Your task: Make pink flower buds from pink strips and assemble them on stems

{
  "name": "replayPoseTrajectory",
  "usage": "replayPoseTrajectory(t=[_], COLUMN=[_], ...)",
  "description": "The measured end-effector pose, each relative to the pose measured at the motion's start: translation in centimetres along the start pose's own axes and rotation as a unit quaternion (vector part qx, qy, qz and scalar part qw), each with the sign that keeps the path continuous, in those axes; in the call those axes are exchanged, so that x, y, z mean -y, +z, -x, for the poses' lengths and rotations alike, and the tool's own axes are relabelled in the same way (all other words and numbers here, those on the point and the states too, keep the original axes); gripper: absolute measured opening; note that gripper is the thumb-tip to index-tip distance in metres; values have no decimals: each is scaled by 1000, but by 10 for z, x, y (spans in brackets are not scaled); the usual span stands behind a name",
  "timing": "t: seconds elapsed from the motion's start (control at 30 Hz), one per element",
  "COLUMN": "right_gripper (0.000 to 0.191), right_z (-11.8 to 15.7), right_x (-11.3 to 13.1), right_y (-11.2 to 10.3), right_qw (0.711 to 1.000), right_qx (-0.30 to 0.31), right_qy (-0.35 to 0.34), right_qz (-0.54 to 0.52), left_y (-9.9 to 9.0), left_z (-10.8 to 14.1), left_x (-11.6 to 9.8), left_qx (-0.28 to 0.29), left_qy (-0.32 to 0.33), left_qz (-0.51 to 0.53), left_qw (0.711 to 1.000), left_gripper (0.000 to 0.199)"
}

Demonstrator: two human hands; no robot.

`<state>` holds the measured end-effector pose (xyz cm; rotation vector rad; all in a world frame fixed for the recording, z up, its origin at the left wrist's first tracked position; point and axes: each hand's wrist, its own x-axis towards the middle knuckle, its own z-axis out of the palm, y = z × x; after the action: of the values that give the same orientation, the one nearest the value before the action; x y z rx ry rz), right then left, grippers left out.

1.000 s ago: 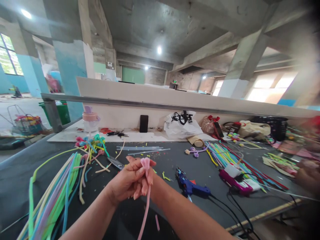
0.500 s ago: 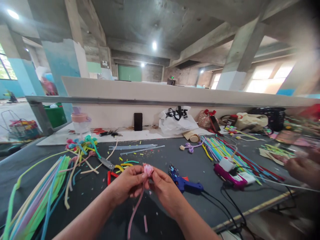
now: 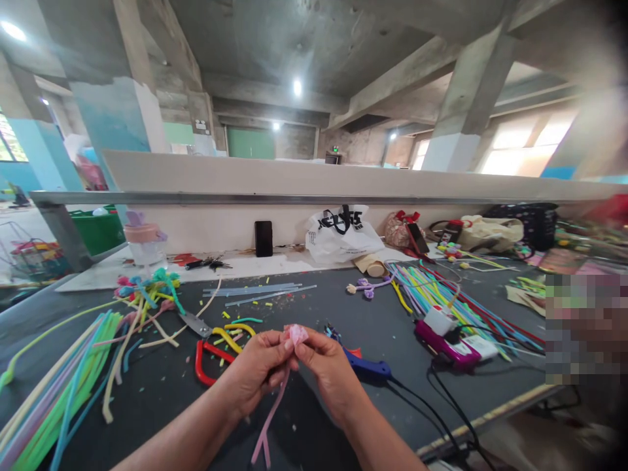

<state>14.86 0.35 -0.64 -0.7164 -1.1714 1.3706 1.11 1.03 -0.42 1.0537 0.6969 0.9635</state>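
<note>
Between my hands is a small pink flower-like piece [image 3: 297,335], with a pink stem [image 3: 275,412] hanging below it over the dark table. My left hand [image 3: 262,363] pinches the piece from the left, and my right hand [image 3: 321,363] pinches it from the right. Scissors with red and yellow handles [image 3: 210,363] lie just left of my left hand. A blue glue gun [image 3: 367,369] rests to the right of my right hand, its front partly hidden.
Bundles of coloured strips [image 3: 73,386] lie at the left, and more strips [image 3: 436,301] at the right. A purple power strip [image 3: 446,347] with cables is at the right. A phone [image 3: 263,239], white bag [image 3: 341,235] and cup [image 3: 144,242] stand behind.
The view has shifted slightly, showing more of the scissors' handles. Both hands still hold the pink piece, which is turned slightly. The person's hand at the right is now covered by a pixelated patch.
</note>
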Motion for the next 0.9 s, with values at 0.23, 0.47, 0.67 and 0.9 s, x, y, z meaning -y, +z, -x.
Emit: replayPoseTrajectory(t=[0.23, 0.47, 0.67, 0.9], right_gripper=[29, 21, 18, 15], right_z=[-4, 0, 1, -2], right_x=[1, -1, -7, -8], right_y=[0, 2, 1, -1], right_qw=[996, 973, 966, 977], right_qx=[-5, 54, 74, 67], right_qy=[29, 138, 166, 137], right_qz=[-79, -175, -186, -151], left_y=[-8, -14, -13, -6], left_z=[11, 12, 13, 13], left_x=[-19, -8, -1, -3], left_qx=[-110, -146, -139, -136], left_qy=[29, 127, 138, 136], left_qz=[-79, -101, -125, -139], left_qw=[990, 976, 973, 971], left_gripper=[28, 18, 16, 18])
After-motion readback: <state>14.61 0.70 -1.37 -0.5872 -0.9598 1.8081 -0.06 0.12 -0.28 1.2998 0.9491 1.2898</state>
